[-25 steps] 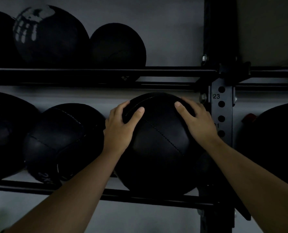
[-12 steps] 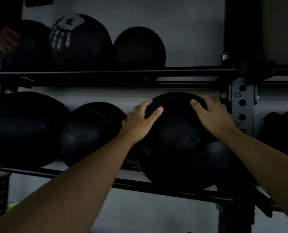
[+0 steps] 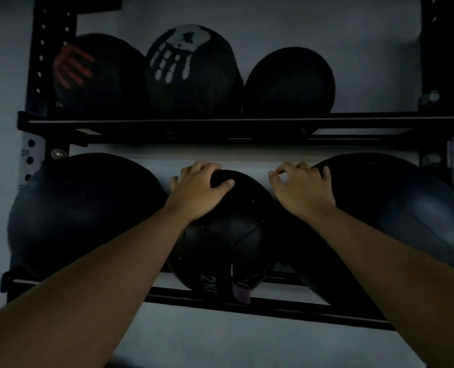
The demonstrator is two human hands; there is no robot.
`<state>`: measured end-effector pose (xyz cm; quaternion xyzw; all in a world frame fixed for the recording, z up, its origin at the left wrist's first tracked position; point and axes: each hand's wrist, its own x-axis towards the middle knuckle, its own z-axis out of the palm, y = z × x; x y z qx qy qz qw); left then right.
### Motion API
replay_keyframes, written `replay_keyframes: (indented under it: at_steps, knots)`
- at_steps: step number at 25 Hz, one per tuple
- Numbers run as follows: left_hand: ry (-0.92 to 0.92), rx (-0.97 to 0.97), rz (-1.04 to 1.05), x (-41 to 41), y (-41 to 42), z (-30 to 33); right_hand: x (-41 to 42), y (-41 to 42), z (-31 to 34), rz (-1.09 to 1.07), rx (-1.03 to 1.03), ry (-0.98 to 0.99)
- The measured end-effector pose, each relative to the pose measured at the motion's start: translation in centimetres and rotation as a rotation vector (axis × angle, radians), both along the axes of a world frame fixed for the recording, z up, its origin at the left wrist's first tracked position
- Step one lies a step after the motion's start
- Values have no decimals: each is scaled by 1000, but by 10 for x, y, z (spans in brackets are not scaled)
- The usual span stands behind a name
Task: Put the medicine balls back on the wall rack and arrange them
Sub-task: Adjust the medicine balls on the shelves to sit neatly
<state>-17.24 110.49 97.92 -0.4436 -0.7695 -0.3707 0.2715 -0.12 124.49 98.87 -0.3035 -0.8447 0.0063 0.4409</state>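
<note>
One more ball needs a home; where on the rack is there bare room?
Upper shelf: free right of the plain ball, up to the right upright. Lower shelf is crowded, three balls packed side by side.

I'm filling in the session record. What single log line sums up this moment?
left hand: palm on stitched black 2KG medicine ball | right hand: on large smooth black ball | both balls: lower black metal rack rail

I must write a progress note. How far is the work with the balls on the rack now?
Done: three black balls sit on the upper shelf, three on the lower shelf.
In hand: the left hand lies on the stitched black middle ball; the right hand rests by the big smooth right ball.
Left: perhaps small adjusting; no loose balls are visible.
</note>
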Motion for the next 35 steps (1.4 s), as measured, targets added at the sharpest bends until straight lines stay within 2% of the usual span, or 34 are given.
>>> replay_keyframes:
  at_steps: [4, 7, 9, 13, 16, 20, 23, 25, 28, 29, 31, 33, 35]
  knots:
    - [-153, -53, -64, -56, -20, -8, -56, -26, -6, 126, -249, 50]
    - [-446, 7, -300, -78, -13, -17, -85, -30, -13, 153, -385, 125]
    - [-567, 69, -391, -87, -5, -19, -93, -25, -13, 160, -440, 180]
    - [-692, 113, -379, -98, 8, -3, -96, -11, -3, 178, -563, 223]
    - [-781, 202, -325, -98, 19, 1, -102, -7, -11, 138, -505, 247]
    - [-755, 445, -173, -93, 28, -9, -103, -4, -22, 166, -375, 402]
    - [-653, 705, -278, -85, 22, -42, -102, -12, -53, 265, -213, 551]
    - [-477, 825, -345, -75, 16, -78, -92, -18, -86, 316, -109, 528]
    - [-438, 737, -346, -79, 9, -83, -78, -4, -70, 240, -34, 368]
    - [-482, 677, -344, -84, 9, -69, -79, -1, -50, 223, -85, 334]
    - [-589, 502, -328, -94, 8, -35, -83, 1, -10, 261, -312, 221]
    - [-683, 305, -332, -98, 12, -12, -91, 1, 3, 297, -490, 120]
    - [-705, 235, -289, -95, 16, -14, -96, 1, -5, 294, -484, 126]
